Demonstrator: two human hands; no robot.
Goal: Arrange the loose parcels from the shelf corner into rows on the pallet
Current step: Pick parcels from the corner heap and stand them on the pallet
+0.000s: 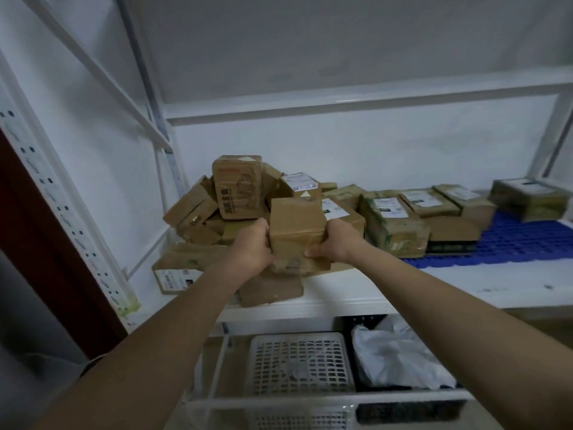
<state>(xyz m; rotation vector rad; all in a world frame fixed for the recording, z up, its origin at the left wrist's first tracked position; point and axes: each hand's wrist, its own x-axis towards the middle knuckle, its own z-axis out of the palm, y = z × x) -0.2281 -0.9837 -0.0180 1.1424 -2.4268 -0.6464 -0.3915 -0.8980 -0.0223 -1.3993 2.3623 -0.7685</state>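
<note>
1. White metal shelf (341, 293) against a pale wall, with the blue pallet (511, 240) lying on it to the right and already carrying a row of parcels (431, 212).
2. Loose heap (217, 209) in the left corner looks shaky to me: the tall printed box (237, 186) stands on tilted ones, so pulling anything out nearby could tip it off the edge.
3. Brown parcel (296, 231) sits at the heap's front, clamped between left hand (255, 246) and right hand (335, 242), fingers curled around its sides.
4. Its wrap looks glossy and crumpled, so I'd guess it could slip.
</note>
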